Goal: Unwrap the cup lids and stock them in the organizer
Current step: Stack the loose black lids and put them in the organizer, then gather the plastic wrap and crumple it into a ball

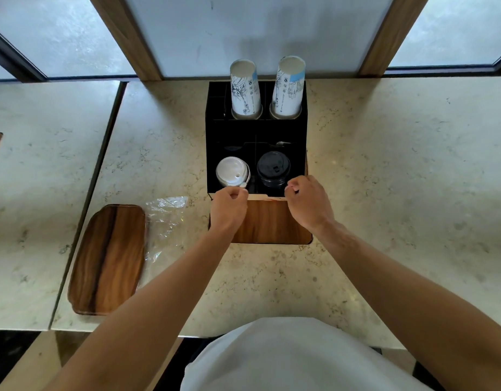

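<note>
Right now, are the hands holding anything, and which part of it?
Both hands, left and right, are curled at the front edge of the organizer. They seem to pinch its near corners, but whether they truly grip cannot be told.

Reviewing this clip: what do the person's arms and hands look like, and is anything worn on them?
Both forearms are bare up to the frame edge: no sleeves, gloves, watch, rings or bracelets show on the left hand or the right hand. The only clothing in view is a plain white top at the bottom of the picture.
</note>
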